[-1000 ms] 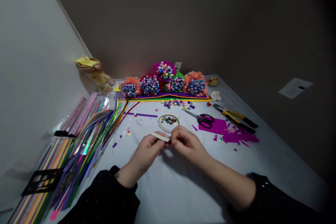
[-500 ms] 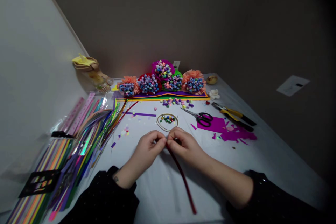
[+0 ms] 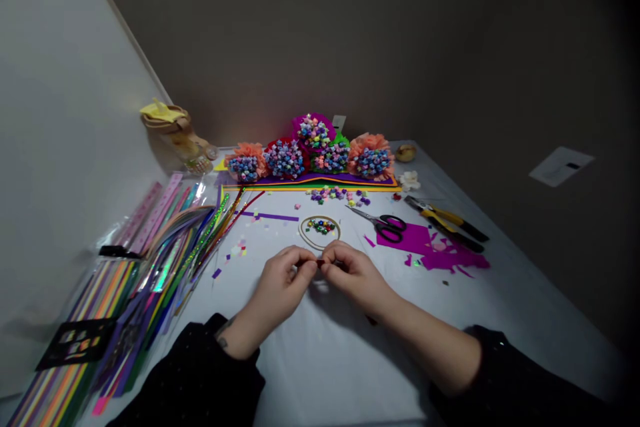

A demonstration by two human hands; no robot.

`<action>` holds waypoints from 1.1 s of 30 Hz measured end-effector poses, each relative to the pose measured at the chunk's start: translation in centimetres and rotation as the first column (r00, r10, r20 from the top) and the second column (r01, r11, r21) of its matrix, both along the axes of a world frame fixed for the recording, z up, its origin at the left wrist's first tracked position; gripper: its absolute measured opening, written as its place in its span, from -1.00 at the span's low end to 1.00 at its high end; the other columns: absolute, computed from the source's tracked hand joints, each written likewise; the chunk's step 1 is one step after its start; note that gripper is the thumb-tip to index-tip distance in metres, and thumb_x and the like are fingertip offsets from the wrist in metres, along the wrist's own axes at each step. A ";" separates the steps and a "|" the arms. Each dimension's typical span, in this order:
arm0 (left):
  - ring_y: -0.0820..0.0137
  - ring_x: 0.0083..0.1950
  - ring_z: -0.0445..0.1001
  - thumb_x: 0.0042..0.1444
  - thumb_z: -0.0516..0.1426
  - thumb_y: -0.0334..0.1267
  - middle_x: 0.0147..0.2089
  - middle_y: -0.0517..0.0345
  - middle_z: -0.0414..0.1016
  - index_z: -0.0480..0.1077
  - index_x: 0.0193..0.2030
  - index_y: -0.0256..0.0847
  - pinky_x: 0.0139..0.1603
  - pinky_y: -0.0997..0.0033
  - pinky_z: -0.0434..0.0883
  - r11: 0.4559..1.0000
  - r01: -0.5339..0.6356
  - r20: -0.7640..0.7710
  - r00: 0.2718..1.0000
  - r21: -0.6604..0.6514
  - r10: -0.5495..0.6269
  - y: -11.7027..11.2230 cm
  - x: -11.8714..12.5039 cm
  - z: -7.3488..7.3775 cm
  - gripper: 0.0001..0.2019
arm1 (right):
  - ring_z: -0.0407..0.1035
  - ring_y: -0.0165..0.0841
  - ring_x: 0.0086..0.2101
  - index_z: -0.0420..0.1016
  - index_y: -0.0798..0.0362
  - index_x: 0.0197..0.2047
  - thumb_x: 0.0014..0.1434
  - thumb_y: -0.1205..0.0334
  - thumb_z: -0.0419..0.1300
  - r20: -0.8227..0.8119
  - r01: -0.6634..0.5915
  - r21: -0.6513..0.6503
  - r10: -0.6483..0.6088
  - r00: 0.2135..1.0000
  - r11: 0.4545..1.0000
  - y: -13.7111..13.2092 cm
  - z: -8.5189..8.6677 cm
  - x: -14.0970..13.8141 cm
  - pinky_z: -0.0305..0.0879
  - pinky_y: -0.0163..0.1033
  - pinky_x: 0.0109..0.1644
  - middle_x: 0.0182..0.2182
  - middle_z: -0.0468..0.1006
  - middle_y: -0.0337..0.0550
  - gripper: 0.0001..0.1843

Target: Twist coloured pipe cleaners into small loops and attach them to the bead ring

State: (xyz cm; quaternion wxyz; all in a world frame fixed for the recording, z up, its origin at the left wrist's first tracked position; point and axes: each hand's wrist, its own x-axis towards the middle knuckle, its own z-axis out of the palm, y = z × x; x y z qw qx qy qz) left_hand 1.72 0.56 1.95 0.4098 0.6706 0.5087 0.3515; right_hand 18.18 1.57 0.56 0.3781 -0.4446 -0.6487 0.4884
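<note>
Okay, going left to right: way left of the fingers there's one plastic sleeve (image 3: 120,293) stuffed with coloured paper strips, with one black stencil (image 3: 77,345) on it. Then my view of the hands: the left hand (image 3: 280,283) and right hand (image 3: 356,273) hang over the desk (image 3: 320,373), and the fingers (image 3: 302,259) of both are pinched tight on one dark red pipe cleaner (image 3: 320,264). Only a tiny bit shows between them, plus a tip under the right wrist. Just ahead of the fingers sits one ring (image 3: 301,232) around a small pile of paper stars (image 3: 321,226). Farther ahead, five star-topped paper flowers (image 3: 313,153). Right of the fingers: one pair of scissors (image 3: 387,227), one pair of yellow-handled pliers (image 3: 445,221), and magenta paper scraps (image 3: 450,257).
</note>
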 end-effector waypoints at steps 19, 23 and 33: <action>0.45 -0.33 0.37 0.13 0.08 -0.35 -0.40 0.18 0.39 0.40 -0.39 -0.25 -0.35 0.50 0.28 0.990 0.025 0.039 0.999 0.141 -0.031 -0.1 -0.3 -0.4 -0.89 | 0.25 -0.24 -0.20 0.31 0.01 -0.39 0.02 0.31 0.21 0.116 0.218 0.476 -0.306 0.945 0.852 -0.8 0.5 0.3 0.18 -0.09 -0.11 -0.31 0.35 -0.15 -0.89; 0.44 -0.31 0.39 0.14 0.11 -0.33 -0.37 0.17 0.41 0.42 -0.36 -0.24 -0.30 0.48 0.30 0.987 0.023 0.090 0.995 0.159 -0.038 -0.3 -0.3 -0.7 -0.90 | 0.22 -0.19 -0.11 0.40 -0.01 -0.42 0.06 0.31 0.20 0.145 0.227 0.550 -0.360 0.922 0.804 -1.2 0.6 0.2 0.14 -0.03 -0.03 -0.20 0.35 -0.12 -0.95; 0.45 -0.40 0.37 0.06 0.14 -0.22 -0.44 0.18 0.44 0.40 -0.42 -0.27 -0.37 0.50 0.32 0.986 0.001 0.236 0.971 -0.166 0.038 -0.2 0.4 -0.1 -0.85 | 0.31 -0.31 -0.22 0.38 0.01 -0.42 0.05 0.38 0.16 -0.037 0.234 0.340 -0.236 0.971 0.911 -1.2 0.2 -0.2 0.24 -0.17 -0.10 -0.29 0.36 -0.16 -0.92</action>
